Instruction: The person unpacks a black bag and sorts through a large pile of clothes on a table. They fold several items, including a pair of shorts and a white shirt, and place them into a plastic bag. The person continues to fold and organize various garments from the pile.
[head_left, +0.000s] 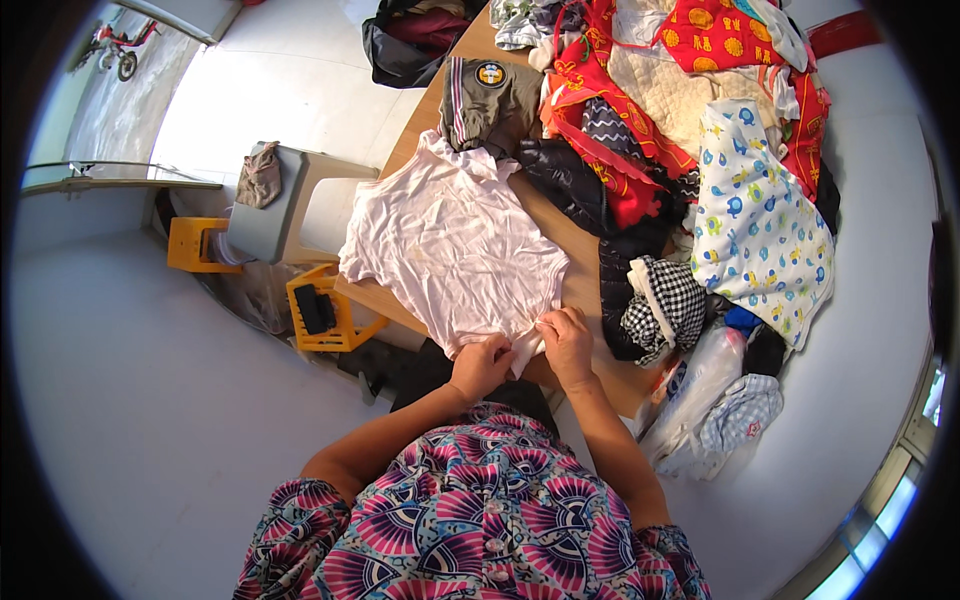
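A wrinkled pale pink sleeveless baby garment lies spread on the wooden table, its near end close to my body. My left hand pinches the fabric at that near edge. Just to its right, my right hand grips the near right corner, where the cloth is bunched into folds. A short flap of the fabric hangs between the two hands. The fingertips partly hide the cloth they hold. Touching the garment's far edge are folded olive-green trousers with a striped side and a round patch.
A clothes heap with red gold-patterned fabric, a black puffer jacket, an elephant-print cloth and a black-and-white checked garment covers the table's right side. Plastic-wrapped clothing lies right. Left stand a grey stool and yellow stools.
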